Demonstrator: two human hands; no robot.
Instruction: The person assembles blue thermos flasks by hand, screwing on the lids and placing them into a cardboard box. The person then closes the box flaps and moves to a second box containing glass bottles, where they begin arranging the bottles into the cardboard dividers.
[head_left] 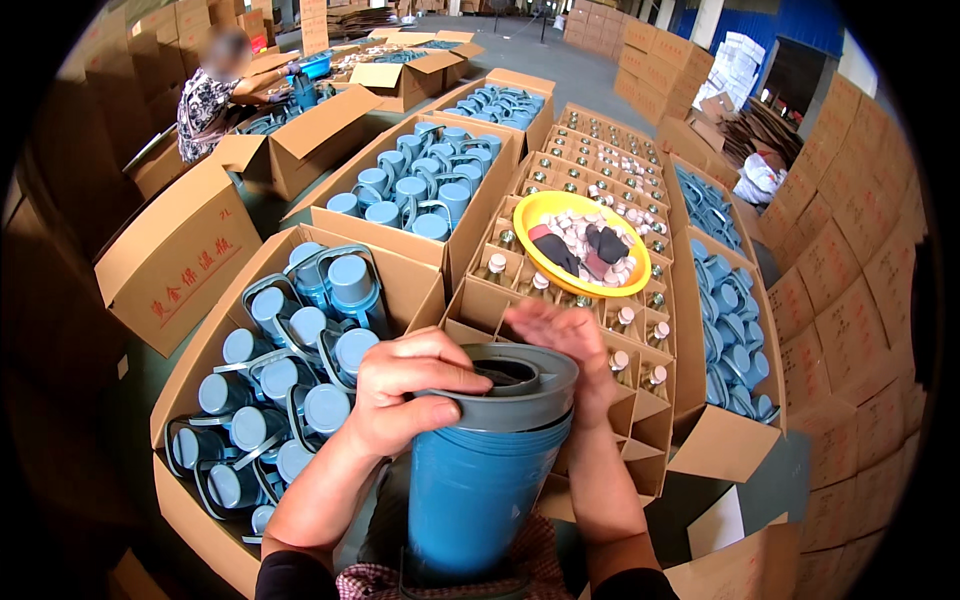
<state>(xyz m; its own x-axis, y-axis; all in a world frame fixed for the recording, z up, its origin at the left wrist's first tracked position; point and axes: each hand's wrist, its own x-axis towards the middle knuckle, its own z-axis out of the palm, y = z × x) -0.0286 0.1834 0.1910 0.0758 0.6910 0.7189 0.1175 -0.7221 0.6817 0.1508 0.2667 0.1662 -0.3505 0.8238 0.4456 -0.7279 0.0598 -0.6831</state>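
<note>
Bright ctr, dim L side, fisheye bend, R hand (pixel 582 352) blurry

A grey floor (pixel 535 62) runs far back, its distant part brightly lit. Tall stacked cartons (pixel 850 290) line the right; more brown stacks (pixel 115 75) stand dimmer at the upper left. A pale pillar (pixel 706 24), a blue wall (pixel 812 28) and a dark doorway (pixel 793 75) show at the upper right.

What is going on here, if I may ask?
The left hand holds the grey rim of a blue container; the right hand is open beside it, contact unclear. Beyond, a yellow basin of pale stoppers sits on a divided carton with bottles. To the left stands an open carton of blue jugs. Another person is farther back.
</note>
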